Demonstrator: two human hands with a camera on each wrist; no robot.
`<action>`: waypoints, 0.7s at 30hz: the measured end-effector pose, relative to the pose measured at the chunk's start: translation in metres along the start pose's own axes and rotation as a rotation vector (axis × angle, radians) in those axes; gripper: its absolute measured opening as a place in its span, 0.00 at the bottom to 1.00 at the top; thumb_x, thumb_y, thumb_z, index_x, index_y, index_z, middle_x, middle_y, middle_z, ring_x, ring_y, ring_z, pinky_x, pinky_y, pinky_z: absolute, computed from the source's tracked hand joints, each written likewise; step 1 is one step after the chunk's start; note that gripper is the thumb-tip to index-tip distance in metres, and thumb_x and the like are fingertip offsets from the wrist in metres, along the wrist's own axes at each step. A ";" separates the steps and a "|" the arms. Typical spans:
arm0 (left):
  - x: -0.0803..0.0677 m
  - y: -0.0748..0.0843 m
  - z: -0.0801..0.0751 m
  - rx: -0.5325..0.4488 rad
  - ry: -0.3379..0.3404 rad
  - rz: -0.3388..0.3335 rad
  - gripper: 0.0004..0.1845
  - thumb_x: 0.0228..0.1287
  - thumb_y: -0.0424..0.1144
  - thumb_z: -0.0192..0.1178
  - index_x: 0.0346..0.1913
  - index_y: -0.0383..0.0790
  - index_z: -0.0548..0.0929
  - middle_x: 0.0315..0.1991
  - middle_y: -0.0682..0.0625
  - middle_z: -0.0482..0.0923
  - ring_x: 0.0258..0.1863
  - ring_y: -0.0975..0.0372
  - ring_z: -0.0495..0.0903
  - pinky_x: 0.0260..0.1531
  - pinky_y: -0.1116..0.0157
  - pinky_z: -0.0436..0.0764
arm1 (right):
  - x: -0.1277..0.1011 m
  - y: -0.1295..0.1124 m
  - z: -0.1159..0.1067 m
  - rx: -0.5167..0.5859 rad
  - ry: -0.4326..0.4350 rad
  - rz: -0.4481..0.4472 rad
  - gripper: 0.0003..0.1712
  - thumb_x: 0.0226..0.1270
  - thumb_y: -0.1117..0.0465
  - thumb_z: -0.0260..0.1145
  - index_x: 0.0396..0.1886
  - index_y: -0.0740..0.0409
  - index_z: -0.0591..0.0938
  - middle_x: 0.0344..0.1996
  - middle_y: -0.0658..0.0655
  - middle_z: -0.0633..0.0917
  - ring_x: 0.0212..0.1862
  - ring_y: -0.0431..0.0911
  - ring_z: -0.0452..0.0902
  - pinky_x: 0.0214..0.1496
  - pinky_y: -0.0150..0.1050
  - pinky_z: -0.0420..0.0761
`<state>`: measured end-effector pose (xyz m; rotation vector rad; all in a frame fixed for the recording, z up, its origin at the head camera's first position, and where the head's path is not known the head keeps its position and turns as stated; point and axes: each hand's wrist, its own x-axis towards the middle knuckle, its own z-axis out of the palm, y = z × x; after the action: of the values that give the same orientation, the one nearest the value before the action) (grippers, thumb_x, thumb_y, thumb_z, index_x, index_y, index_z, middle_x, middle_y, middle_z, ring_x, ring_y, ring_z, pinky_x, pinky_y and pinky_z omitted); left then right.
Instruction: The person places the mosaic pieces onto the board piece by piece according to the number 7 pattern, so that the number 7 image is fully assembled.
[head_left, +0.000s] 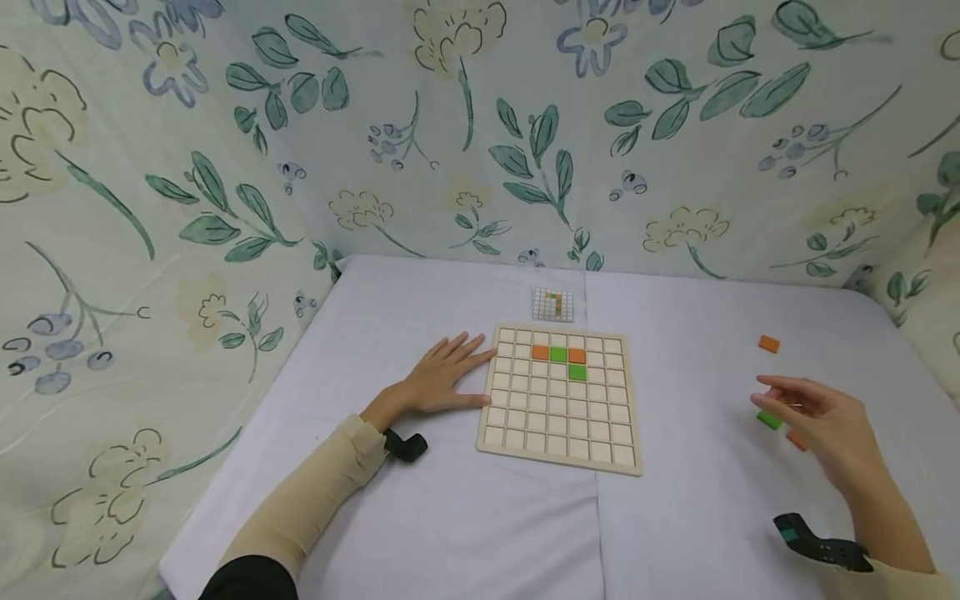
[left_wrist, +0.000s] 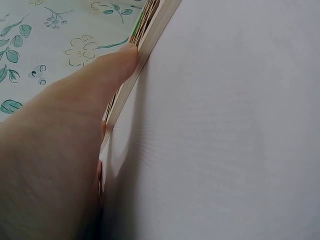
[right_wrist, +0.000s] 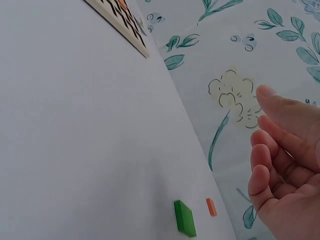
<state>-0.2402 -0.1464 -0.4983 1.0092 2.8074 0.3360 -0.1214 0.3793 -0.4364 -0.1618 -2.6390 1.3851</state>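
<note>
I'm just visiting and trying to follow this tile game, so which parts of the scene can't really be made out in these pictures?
- Small pattern card, head view: too small to read its squares.
- Orange square tile beside the right hand, head view: partly hidden by the hand.
- Wooden grid board, left wrist view: only its edge shows, behind the left hand.
- The board's far corner alone shows in the right wrist view; the rest is cut off.

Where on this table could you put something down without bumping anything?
Bare cloth lies in front of the wooden grid board, toward the near table edge, and far left behind the left hand. It is crowded on the right: the right hand hovers over loose green and orange tiles.
</note>
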 end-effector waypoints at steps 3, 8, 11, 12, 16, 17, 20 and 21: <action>-0.001 0.001 0.000 -0.002 0.003 0.003 0.49 0.61 0.80 0.41 0.80 0.63 0.46 0.81 0.54 0.36 0.79 0.55 0.32 0.74 0.51 0.32 | -0.007 0.010 -0.007 -0.018 0.052 0.035 0.22 0.65 0.56 0.73 0.57 0.58 0.83 0.33 0.39 0.80 0.36 0.34 0.72 0.30 0.22 0.75; -0.002 0.002 -0.002 0.000 0.015 0.012 0.48 0.63 0.77 0.44 0.81 0.61 0.48 0.81 0.52 0.38 0.79 0.53 0.34 0.74 0.49 0.35 | -0.013 0.030 -0.013 -0.098 0.118 0.139 0.28 0.66 0.52 0.72 0.61 0.61 0.80 0.33 0.38 0.78 0.36 0.34 0.70 0.31 0.18 0.73; -0.002 0.002 -0.002 0.004 0.019 0.014 0.48 0.63 0.77 0.44 0.81 0.60 0.48 0.81 0.52 0.39 0.79 0.53 0.34 0.74 0.49 0.36 | -0.015 0.042 -0.017 -0.156 0.145 0.202 0.32 0.68 0.50 0.70 0.64 0.66 0.78 0.35 0.43 0.77 0.37 0.38 0.68 0.31 0.17 0.72; -0.002 0.002 -0.002 0.004 0.019 0.014 0.48 0.63 0.77 0.44 0.81 0.60 0.48 0.81 0.52 0.39 0.79 0.53 0.34 0.74 0.49 0.36 | -0.016 0.047 -0.018 -0.170 0.155 0.221 0.32 0.68 0.49 0.70 0.64 0.64 0.78 0.35 0.44 0.77 0.37 0.38 0.68 0.31 0.17 0.72; -0.003 0.002 -0.002 0.005 0.015 0.016 0.48 0.63 0.77 0.44 0.81 0.60 0.49 0.81 0.52 0.39 0.79 0.53 0.35 0.74 0.49 0.36 | -0.018 0.062 -0.023 -0.176 0.176 0.284 0.31 0.68 0.48 0.69 0.64 0.60 0.79 0.36 0.46 0.76 0.37 0.40 0.67 0.29 0.19 0.72; -0.003 0.002 -0.002 0.002 0.014 0.017 0.48 0.63 0.77 0.44 0.81 0.60 0.49 0.81 0.52 0.39 0.79 0.53 0.35 0.74 0.49 0.36 | -0.018 0.065 -0.024 -0.158 0.182 0.294 0.30 0.68 0.48 0.69 0.64 0.59 0.79 0.36 0.44 0.76 0.37 0.39 0.68 0.29 0.19 0.72; -0.003 0.002 -0.002 0.001 0.012 0.017 0.48 0.63 0.77 0.44 0.81 0.60 0.49 0.81 0.52 0.38 0.79 0.53 0.34 0.74 0.49 0.35 | -0.020 0.073 -0.026 -0.116 0.196 0.313 0.24 0.67 0.50 0.71 0.61 0.52 0.83 0.33 0.37 0.75 0.37 0.38 0.67 0.29 0.20 0.72; -0.002 0.002 -0.001 0.001 0.013 0.016 0.48 0.63 0.77 0.44 0.81 0.60 0.49 0.81 0.52 0.38 0.79 0.53 0.34 0.74 0.49 0.35 | -0.020 0.076 -0.027 -0.103 0.200 0.320 0.22 0.66 0.51 0.71 0.59 0.48 0.84 0.32 0.35 0.75 0.37 0.38 0.67 0.29 0.21 0.72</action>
<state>-0.2374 -0.1467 -0.4962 1.0345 2.8128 0.3443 -0.0953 0.4407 -0.4855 -0.7240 -2.5962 1.2376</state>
